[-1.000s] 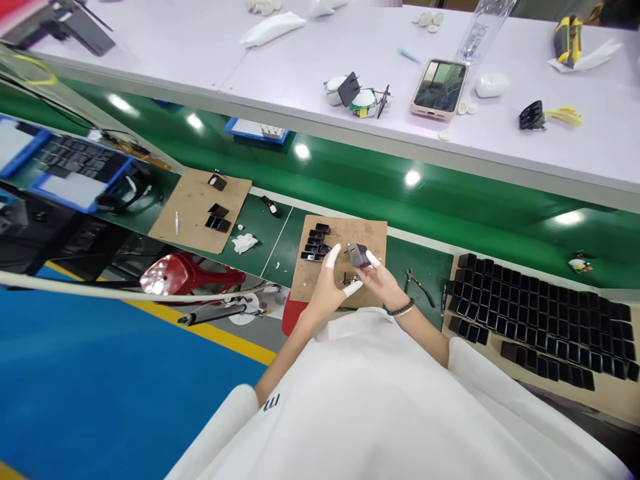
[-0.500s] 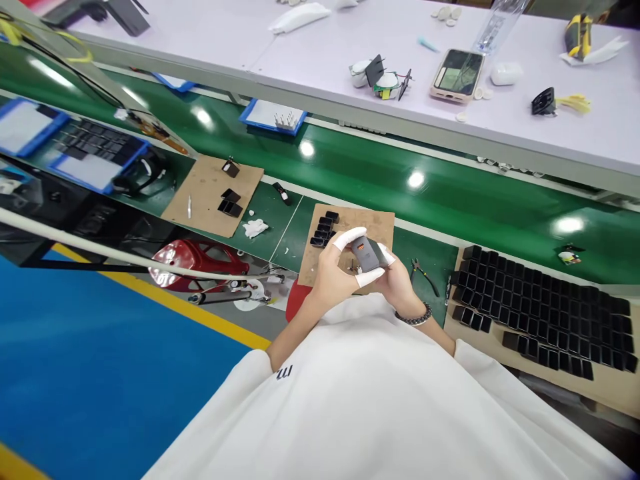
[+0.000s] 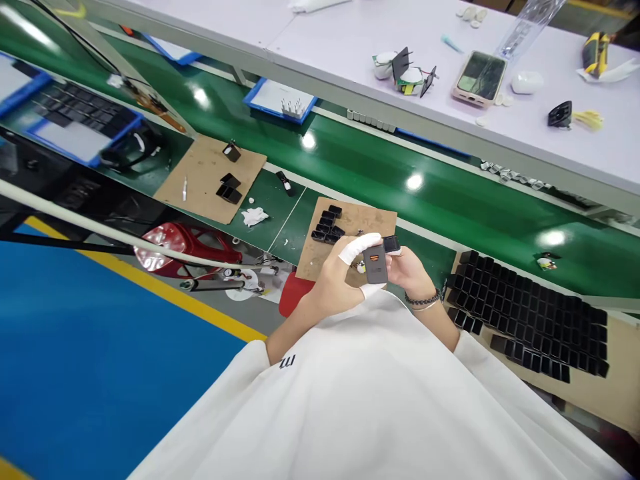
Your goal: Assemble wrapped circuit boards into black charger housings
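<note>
Between the white-covered thumb and finger of my left hand [image 3: 340, 277] is a dark grey charger housing [image 3: 376, 265], its face with an orange USB port turned up toward me. Just beyond it, my right hand [image 3: 410, 270] grips a small black shell [image 3: 391, 244] that shows an open, hollow end. The two pieces look very close together; whether they touch I cannot tell. Below the hands lies a brown board [image 3: 350, 212] with several black shells [image 3: 327, 225] grouped on its left part. A small white-and-metal part [image 3: 361, 267] shows partly behind my left hand.
Rows of black shells [image 3: 530, 310] fill a board at the right. Another brown board [image 3: 210, 173] with a few black pieces lies to the left. Above runs a pale shelf [image 3: 325, 53] bearing a phone [image 3: 480, 79] and loose electronic parts. A red stool [image 3: 170, 248] stands lower left.
The grey housing has turned more upright, its port face more toward me. My right hand has shifted right, and the black shell in it now shows. The whole view has tilted slightly.
</note>
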Motion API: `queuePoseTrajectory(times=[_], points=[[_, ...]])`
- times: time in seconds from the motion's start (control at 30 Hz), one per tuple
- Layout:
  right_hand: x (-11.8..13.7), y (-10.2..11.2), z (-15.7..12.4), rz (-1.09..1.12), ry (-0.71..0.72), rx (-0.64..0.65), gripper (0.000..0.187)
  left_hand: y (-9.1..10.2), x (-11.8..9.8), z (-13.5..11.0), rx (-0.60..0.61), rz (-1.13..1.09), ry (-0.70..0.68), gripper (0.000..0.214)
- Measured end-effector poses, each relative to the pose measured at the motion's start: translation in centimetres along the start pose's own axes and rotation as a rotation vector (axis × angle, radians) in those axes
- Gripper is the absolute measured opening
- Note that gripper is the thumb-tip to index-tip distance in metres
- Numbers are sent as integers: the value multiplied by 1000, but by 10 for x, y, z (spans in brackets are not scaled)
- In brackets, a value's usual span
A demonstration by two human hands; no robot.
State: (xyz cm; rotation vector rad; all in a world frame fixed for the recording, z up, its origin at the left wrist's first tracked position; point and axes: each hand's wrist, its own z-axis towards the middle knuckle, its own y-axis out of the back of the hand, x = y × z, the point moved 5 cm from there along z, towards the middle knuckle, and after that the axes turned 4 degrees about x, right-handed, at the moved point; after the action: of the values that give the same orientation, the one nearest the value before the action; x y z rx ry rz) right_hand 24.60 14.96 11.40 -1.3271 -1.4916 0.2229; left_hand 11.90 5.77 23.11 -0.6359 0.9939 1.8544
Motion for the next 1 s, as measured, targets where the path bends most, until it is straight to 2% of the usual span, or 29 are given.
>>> queuePoseTrajectory(times=[0.13, 0.23, 0.3, 0.37, 0.4, 0.47, 0.5, 0.6, 0.7, 0.83, 1.0], points=[[-10, 14, 12, 88, -238, 107, 24, -1, -1, 0, 87, -53, -4, 67], [-9, 20, 11, 175, -293, 147, 33, -1, 14, -9, 154, -45, 54, 68], [-5, 18, 8, 240, -272, 156, 37, 0, 39, -19, 166, -32, 184, 69], [0, 10, 7, 303, -218, 153, 39, -2, 75, -34, 149, -153, 428, 70], [2, 4, 8, 341, -169, 140, 40, -6, 96, -45, 137, -290, 585, 70], [6, -7, 14, 421, -53, 91, 43, -25, 131, -70, 135, -698, 880, 71], [7, -11, 18, 455, 1, 56, 44, -37, 143, -82, 163, -826, 955, 71], [2, -12, 29, 505, 79, -54, 44, -70, 167, -112, 220, -1026, 1054, 56], [-3, 7, 32, 518, 99, -155, 40, -84, 186, -130, 162, -1137, 1095, 47], [-1, 51, 17, 564, 165, -298, 34, -68, 227, -125, 18, -1137, 1100, 50], [3, 100, 4, 610, 181, -483, 32, -27, 302, -88, -259, -888, 1005, 67]])
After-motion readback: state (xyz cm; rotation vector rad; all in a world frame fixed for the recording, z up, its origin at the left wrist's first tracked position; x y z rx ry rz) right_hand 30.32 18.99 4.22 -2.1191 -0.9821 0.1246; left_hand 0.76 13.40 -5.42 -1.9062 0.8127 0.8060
